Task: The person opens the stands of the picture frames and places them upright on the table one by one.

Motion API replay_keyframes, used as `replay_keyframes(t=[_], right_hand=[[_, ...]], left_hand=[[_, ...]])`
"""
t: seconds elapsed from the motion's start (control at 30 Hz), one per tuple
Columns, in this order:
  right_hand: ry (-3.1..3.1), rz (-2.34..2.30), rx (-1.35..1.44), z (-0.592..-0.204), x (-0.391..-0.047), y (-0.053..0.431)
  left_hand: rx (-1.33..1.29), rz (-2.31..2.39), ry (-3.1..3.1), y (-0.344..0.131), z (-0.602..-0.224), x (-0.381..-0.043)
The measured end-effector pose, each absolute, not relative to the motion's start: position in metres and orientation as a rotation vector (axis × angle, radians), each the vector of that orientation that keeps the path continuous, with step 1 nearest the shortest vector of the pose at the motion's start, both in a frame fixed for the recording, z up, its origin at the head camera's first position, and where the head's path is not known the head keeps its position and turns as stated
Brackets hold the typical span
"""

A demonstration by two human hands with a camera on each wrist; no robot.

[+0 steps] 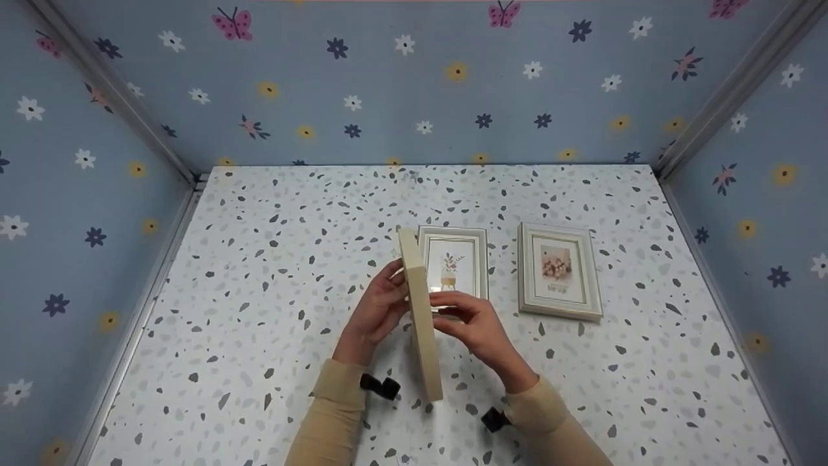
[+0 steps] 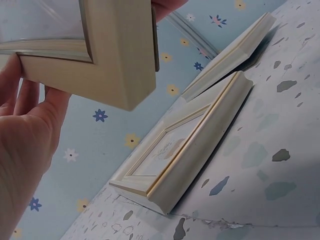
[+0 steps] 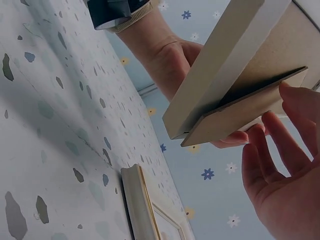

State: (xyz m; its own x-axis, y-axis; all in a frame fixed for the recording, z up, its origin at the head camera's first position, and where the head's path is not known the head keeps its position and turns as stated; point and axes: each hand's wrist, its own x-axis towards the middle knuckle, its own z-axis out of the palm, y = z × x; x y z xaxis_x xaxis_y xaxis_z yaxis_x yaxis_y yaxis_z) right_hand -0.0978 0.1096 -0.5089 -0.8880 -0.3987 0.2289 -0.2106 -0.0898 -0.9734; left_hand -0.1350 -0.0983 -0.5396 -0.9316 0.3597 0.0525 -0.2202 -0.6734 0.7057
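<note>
A cream picture frame (image 1: pixel 420 317) is held up off the table, almost edge-on in the head view. My left hand (image 1: pixel 378 307) grips it by its rim, with the glazed front on that side in the left wrist view. On its back, a thin brown stand flap (image 3: pixel 245 110) tilts away from the backing. The fingers and thumb of my right hand (image 1: pixel 475 327) pinch this flap. Behind the raised frame, a second picture frame (image 1: pixel 480 265) with a potted-plant print lies face up, partly covered by it and the right hand.
Farther right, a third cream frame (image 1: pixel 527 268) with a pinkish flower print lies face up. Everything is on a white speckled table (image 1: pixel 259 259). Blue flowered walls (image 1: pixel 388 65) close in the back and both sides. Each wrist bears a small black camera.
</note>
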Motion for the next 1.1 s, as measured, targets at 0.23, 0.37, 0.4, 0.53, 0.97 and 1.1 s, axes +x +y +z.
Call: replay_keyframes(t=[0.23, 0.37, 0.4, 0.53, 0.97, 1.1], right_hand=[[1.995, -2.107, -0.691, -0.511, -0.097, 0.111], [1.954, -2.129, -0.709, -0.513, -0.097, 0.11], [1.952, -2.131, -0.72, -0.513, -0.097, 0.11], [1.969, -2.133, -0.781, -0.513, -0.096, 0.109], [2.014, -2.12, -0.851, -0.493, -0.09, 0.105], [2.049, -2.094, -0.892, -0.486, -0.088, 0.106]], left_hand=[[0.226, 2.608, 1.076, -0.097, -0.537, -0.135], [0.247, 2.61, 1.058, -0.097, -0.538, -0.135], [0.252, 2.614, 1.048, -0.097, -0.538, -0.135], [0.256, 2.623, 1.012, -0.097, -0.538, -0.134], [0.221, 2.62, 1.051, -0.099, -0.537, -0.133], [0.246, 2.625, 1.033, -0.099, -0.538, -0.133]])
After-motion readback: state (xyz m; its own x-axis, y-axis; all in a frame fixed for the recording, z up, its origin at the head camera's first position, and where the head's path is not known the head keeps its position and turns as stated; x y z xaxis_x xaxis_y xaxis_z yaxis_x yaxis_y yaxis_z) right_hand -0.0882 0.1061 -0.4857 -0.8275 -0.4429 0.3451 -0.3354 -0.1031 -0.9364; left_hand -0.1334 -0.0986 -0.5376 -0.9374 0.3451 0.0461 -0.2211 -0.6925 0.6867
